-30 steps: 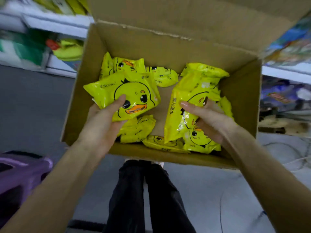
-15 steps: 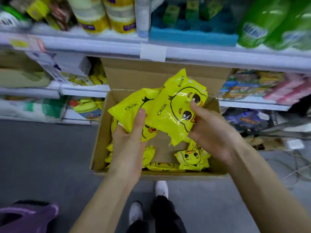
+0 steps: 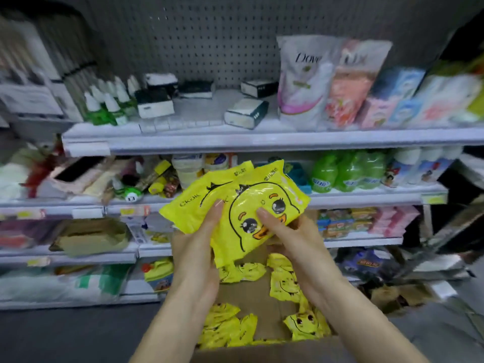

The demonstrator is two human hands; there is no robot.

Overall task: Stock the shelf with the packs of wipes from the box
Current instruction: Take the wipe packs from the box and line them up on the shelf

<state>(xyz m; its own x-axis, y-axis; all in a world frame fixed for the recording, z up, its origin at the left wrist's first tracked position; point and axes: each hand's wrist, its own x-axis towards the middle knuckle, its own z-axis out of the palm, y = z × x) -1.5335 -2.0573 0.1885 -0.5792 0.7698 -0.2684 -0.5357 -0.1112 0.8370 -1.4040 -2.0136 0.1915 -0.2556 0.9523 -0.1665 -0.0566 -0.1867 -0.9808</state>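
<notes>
I hold two yellow packs of wipes with a duck face, overlapped, above the cardboard box (image 3: 264,297). My left hand (image 3: 195,255) grips the left pack (image 3: 188,208), thumb on its front. My right hand (image 3: 290,239) grips the front pack (image 3: 262,208), thumb pressed near the duck's beak. Several more yellow packs (image 3: 285,281) lie loose in the box below. The top shelf (image 3: 209,138) in front of me has a bare patch in its middle.
On the top shelf stand green bottles (image 3: 104,106), small dark boxes (image 3: 246,112) and Dove refill pouches (image 3: 303,79). The shelf below holds green detergent bottles (image 3: 345,174) and mixed goods. Lower shelves are packed with packets. Grey floor lies to the left.
Both hands have lifted the two packs out of the box and up toward the shelves. My view has tilted up from the box to the shelving.
</notes>
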